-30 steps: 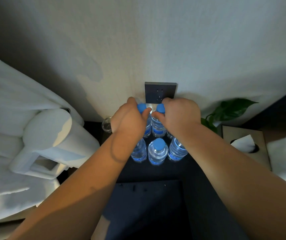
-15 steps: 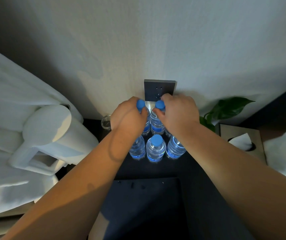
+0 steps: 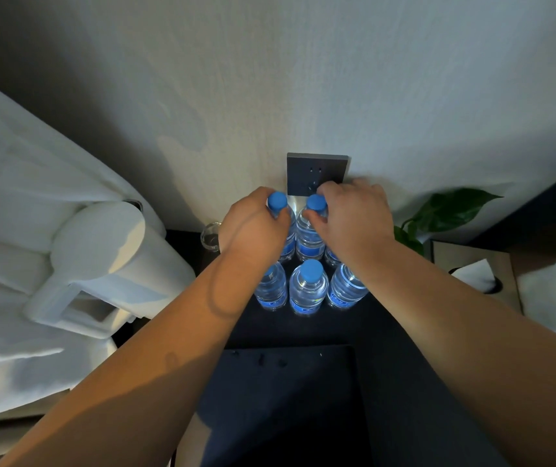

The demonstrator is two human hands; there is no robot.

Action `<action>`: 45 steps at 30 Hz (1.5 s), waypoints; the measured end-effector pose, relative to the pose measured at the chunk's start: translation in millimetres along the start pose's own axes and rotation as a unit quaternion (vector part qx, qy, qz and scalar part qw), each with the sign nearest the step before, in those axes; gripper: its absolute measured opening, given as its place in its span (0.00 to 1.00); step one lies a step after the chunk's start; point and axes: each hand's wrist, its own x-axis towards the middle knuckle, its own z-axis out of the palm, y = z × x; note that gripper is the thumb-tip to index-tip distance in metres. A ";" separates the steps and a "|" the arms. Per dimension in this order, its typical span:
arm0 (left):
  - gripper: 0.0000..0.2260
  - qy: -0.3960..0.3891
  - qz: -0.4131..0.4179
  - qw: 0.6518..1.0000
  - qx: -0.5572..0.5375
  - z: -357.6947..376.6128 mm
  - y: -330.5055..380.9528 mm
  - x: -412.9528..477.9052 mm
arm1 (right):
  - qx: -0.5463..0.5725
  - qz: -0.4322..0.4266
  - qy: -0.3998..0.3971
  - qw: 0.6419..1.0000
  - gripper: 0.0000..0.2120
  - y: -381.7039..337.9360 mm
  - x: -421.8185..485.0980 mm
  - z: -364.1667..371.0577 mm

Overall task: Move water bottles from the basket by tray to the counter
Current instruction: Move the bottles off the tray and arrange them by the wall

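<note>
Six water bottles (image 3: 308, 291) on the dark bench (image 3: 387, 365), in the middle of the frame, close to the wall (image 3: 303, 79). Two rows of three, all standing up, packed side by side. Three blue caps (image 3: 311, 269) in sight; the other three hidden under the arms and hands.

Two hands, both reaching over the front row to the back row. Left hand (image 3: 253, 227) curled round the neck of the back left bottle (image 3: 289, 246), pinching it just under the cap. Right hand (image 3: 354, 217) curled round the neck of the back middle bottle (image 3: 310, 244), thumb on the left side of the neck, fingers over the far side. Both arms bare, coming up from the bottom corners of the frame. Back right bottle (image 3: 332, 257) mostly hidden under the right wrist.

One white jug (image 3: 101, 264) with a handle at the left of the frame. One small glass (image 3: 210, 235) between the jug and the left hand. One dark wall socket (image 3: 317, 170) just above the hands. One green plant (image 3: 448, 210) and one tissue box (image 3: 478, 274) at the right. One flat dark tray (image 3: 286, 399) at the bottom middle, in front of the bottles. White cloth (image 3: 17, 197) along the left edge.
</note>
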 end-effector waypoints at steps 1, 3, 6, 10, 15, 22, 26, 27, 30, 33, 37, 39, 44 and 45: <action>0.09 -0.001 0.001 1.000 -0.004 -0.6 -0.8 0.3 | 0.001 0.001 -0.001 1.000 0.15 0.0 0.0 -0.1; 0.08 0.000 -0.001 1.000 -0.009 -1.2 -1.9 1.4 | 0.002 0.002 -0.005 1.000 0.15 -0.1 0.2 0.0; 0.07 0.007 -0.010 1.000 -0.009 1.0 -2.1 2.6 | 0.000 0.003 -0.007 1.000 0.15 0.1 -0.4 -0.2; 0.10 0.012 -0.018 1.000 0.005 4.1 -3.0 2.4 | -0.003 -0.004 -0.019 1.000 0.15 0.2 -2.9 -0.1; 0.13 0.013 -0.005 1.000 0.007 2.6 -1.0 1.3 | -0.003 -0.011 -0.027 1.000 0.16 -1.1 -3.2 0.0; 0.09 0.006 0.032 0.999 -0.003 4.0 -2.7 1.1 | -0.005 -0.005 -0.022 1.000 0.15 -0.4 -3.0 1.4; 0.09 0.003 0.038 0.999 -0.028 5.9 -3.0 3.2 | -0.003 0.002 -0.001 1.000 0.15 -0.8 -3.4 2.0; 0.08 0.002 0.037 0.999 -0.035 5.7 -3.2 4.0 | -0.003 0.008 0.004 1.000 0.16 -1.0 -3.3 1.7; 0.09 0.002 0.031 0.999 -0.043 4.7 -2.9 5.6 | -0.017 0.030 -0.001 0.999 0.19 -1.0 -2.6 0.2; 0.09 0.004 0.023 0.999 -0.042 4.6 -1.6 5.4 | -0.041 0.034 -0.022 0.998 0.20 -0.6 -2.3 -1.5; 0.09 0.012 0.012 0.999 -0.043 4.3 -1.3 5.0 | -0.041 0.033 -0.036 0.998 0.19 -1.5 -2.3 -3.2; 0.09 0.010 0.011 0.999 -0.050 4.4 -1.6 4.7 | -0.034 0.033 -0.037 0.998 0.18 -1.5 -2.1 -3.7; 0.10 0.004 0.028 0.998 -0.057 4.6 -1.8 5.3 | -0.020 0.021 -0.042 0.999 0.15 -3.1 -1.1 -4.0; 0.11 0.009 0.033 0.998 -0.051 4.9 -1.9 5.2 | -0.016 0.019 -0.042 0.999 0.15 -3.6 -1.5 -3.7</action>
